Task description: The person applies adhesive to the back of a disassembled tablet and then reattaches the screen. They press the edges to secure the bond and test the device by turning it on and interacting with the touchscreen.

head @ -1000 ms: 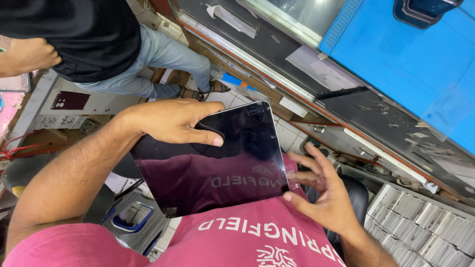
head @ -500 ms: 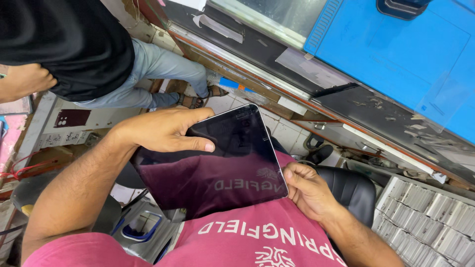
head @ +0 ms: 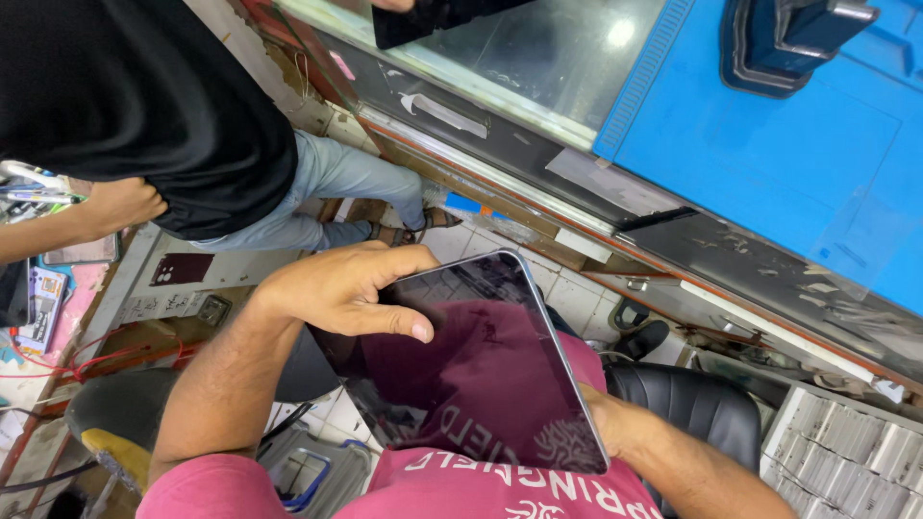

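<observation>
A dark tablet with a glossy black screen rests over my lap, and my maroon shirt is mirrored in it. My left hand grips its upper left edge, thumb lying across the glass. My right hand is mostly hidden behind the tablet's right edge and supports it from underneath; only the wrist and heel of the hand show.
A workbench with a blue mat and a glass panel runs across the top right. A person in a black shirt and jeans stands at the left. A black chair seat and a tray of small boxes lie at the right.
The tablet has been brought closer and tilted more upright. My right hand has slid from the edge, fingers spread, to behind the tablet's right side. The view has swung toward the bench.
</observation>
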A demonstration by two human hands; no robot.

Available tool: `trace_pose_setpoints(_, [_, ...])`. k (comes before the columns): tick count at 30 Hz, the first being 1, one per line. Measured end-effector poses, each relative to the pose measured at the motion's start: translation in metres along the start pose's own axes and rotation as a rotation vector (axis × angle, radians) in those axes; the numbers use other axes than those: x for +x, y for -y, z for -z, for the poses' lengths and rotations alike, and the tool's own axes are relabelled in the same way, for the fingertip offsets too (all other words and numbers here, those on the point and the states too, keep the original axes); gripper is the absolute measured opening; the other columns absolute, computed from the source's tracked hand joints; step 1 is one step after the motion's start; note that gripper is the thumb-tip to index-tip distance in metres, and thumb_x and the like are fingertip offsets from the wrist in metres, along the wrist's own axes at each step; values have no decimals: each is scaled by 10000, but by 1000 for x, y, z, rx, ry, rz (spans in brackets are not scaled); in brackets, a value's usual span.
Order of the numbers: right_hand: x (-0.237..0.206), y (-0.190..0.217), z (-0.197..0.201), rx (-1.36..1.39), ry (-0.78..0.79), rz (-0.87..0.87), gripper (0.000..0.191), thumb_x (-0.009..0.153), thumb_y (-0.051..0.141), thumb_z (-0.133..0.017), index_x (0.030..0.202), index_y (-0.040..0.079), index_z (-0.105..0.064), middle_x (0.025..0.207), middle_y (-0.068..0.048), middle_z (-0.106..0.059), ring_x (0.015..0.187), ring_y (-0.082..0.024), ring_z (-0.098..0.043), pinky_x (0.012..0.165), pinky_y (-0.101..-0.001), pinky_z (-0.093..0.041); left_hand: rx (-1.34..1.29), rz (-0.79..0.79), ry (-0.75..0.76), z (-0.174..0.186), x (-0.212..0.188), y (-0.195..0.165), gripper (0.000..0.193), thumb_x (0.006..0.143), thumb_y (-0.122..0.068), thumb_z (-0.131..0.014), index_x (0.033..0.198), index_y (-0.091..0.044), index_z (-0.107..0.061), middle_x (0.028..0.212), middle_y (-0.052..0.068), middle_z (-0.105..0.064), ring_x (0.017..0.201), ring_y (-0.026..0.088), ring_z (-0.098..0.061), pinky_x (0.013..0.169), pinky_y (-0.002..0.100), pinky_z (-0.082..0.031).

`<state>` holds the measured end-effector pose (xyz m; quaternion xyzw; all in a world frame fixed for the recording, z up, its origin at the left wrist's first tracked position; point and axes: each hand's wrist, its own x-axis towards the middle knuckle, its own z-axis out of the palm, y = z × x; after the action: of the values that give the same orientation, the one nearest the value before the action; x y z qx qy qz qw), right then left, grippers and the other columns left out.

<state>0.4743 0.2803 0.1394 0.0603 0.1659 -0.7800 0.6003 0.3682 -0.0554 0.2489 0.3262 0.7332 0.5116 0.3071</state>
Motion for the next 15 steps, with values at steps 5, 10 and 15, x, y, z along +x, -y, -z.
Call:
trace_pose_setpoints(5, [13,13,-8,-195,-142,62,522,866,200,-728,1337,38,-573,1279,-111,-673,1146,-203,-672,997,-362,-553,-5,-93,-29,4,9,-9,439,915,-309,-783,1198,-15,-622,976,91,-759,825,149,-726,680,287,-555])
trace_pose_setpoints(10, [-53,123,-23,-882,-738,635,348,939,157,-691,1254,21,-635,1152,-124,-698,1028,-204,-713,926,-370,-594,-168,-58,-126,7,38,-8,564,921,-284,-741,1366,-4,-537,1200,79,-691,1086,125,-610,938,295,-513])
trace_pose_setpoints(15, [-109,287,-40,-913,-1084,1230,318,998,242,-758,1200,57,-596,1154,-145,-735,821,-157,-673,706,-307,-589,-51,7,-88,10,89,4,467,940,-301,-732,1266,7,-603,1129,82,-717,1061,131,-637,943,310,-530])
